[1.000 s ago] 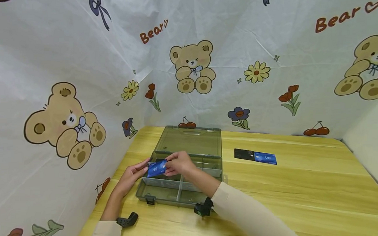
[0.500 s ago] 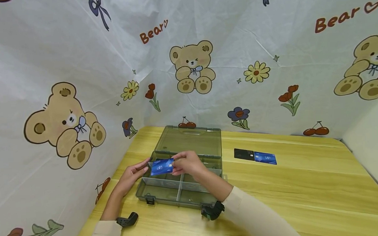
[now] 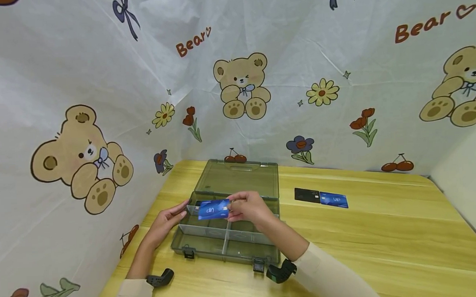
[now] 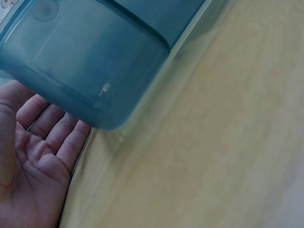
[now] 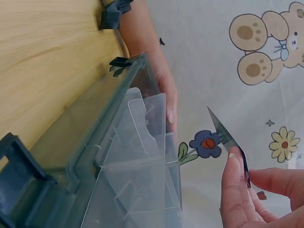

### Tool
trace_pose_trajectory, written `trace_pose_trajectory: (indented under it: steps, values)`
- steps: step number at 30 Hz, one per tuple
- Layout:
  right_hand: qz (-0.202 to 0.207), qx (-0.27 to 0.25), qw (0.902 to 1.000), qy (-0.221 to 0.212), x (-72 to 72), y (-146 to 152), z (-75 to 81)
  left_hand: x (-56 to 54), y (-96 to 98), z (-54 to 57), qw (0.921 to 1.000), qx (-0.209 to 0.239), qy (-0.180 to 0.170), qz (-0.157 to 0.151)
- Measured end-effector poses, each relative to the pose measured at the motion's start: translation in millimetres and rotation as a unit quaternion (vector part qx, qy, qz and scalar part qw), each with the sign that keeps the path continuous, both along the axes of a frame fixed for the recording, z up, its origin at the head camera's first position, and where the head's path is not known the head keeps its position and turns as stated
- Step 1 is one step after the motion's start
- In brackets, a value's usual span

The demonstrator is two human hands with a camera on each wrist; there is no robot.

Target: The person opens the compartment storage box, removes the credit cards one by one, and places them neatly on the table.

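Observation:
My right hand [image 3: 248, 206] pinches a blue VIP card [image 3: 213, 210] by its right end, thumb against fingers. The card is held above the left compartments of a smoky, see-through divided box [image 3: 202, 245]. In the right wrist view the card [image 5: 232, 142] appears almost edge-on, apart from the clear dividers. My left hand [image 3: 167, 220] rests at the box's left side, and in the left wrist view its fingers [image 4: 59, 128] lie fairly straight by the box wall. A dark, card-like thing [image 3: 198, 203] shows partly in the back left compartment, mostly hidden behind the held card.
The box's lid [image 3: 237, 177] lies opened back toward the patterned cloth. Right of the box, a black card [image 3: 307, 195] and another blue card [image 3: 334, 199] lie side by side on the wooden table [image 3: 377, 240]. Latches [image 3: 189, 253] stick out at the box front.
My right hand has moved to the right with the blue card, away from my left hand, and the card has levelled out. The left hand has stayed in place.

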State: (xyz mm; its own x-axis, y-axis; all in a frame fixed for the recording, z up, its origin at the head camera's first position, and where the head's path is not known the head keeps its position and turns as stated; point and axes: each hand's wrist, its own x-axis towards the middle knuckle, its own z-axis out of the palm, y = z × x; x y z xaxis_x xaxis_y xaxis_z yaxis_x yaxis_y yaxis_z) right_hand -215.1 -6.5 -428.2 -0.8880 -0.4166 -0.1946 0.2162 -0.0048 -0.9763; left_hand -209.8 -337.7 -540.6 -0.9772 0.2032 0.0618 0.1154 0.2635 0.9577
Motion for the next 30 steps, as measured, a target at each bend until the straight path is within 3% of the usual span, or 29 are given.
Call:
trace_pose_trajectory:
  steps: [30]
  values:
    - [-0.032,-0.016,0.9993,0.014,15.3,57,-0.8,0.4,-1.2,-0.8,1.0,0.006,-0.003,-0.005]
